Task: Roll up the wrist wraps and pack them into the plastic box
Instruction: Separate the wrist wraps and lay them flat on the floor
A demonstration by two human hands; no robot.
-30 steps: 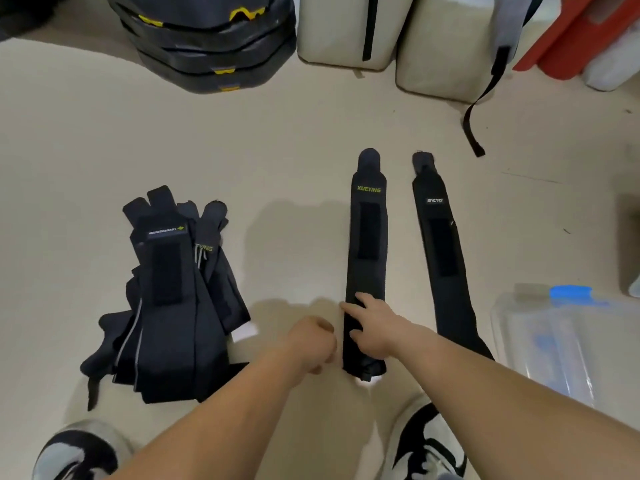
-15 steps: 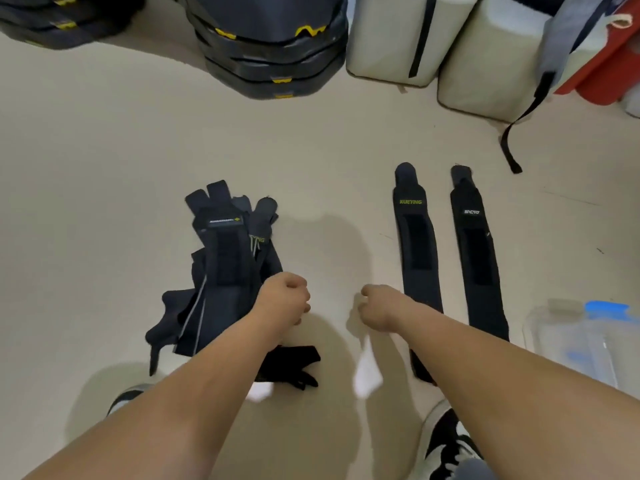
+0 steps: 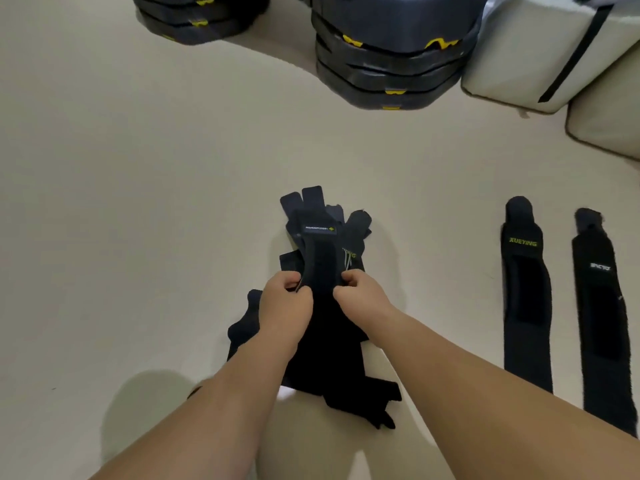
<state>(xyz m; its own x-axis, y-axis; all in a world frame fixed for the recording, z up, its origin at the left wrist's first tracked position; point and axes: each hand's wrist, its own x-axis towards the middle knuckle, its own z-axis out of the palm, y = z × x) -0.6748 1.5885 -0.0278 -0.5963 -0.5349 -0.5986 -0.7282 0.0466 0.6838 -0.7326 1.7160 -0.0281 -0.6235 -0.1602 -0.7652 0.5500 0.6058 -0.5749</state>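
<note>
Two bare forearms reach in from the bottom edge and meet over a pile (image 3: 329,344) of black wrist wraps, which lies on the beige floor (image 3: 138,220) in the middle of the view. A loose strap end (image 3: 379,405) sticks out of the pile's near side, between the arms.

The left hand (image 3: 285,303) and the right hand (image 3: 362,299) sit side by side, a narrow gap apart, on the top wrap (image 3: 320,261). The left fingers (image 3: 289,284) are curled and pinch its left edge. The right fingers (image 3: 349,281) are curled and pinch its right edge. Beyond the hands this wrap lies flat, pointing away from the person. A small label (image 3: 320,229) sits near its far end, too blurred to read. Other wrap ends fan out on both sides of it.

Well to the right of the pile, two more wraps lie stretched straight on the floor, side by side and just apart. The XUEYING wrap (image 3: 526,306), lettered in yellow, is nearer the pile. The end wrap (image 3: 604,323), with a small white mark, lies to its right. Both run down to the right forearm's edge.

Farthest off, two stacks of dark cases with yellow marks stand on the floor, the big stack (image 3: 391,71) and the left stack (image 3: 201,19). Pale bags (image 3: 519,64) with a black strap fill the top right corner.
</note>
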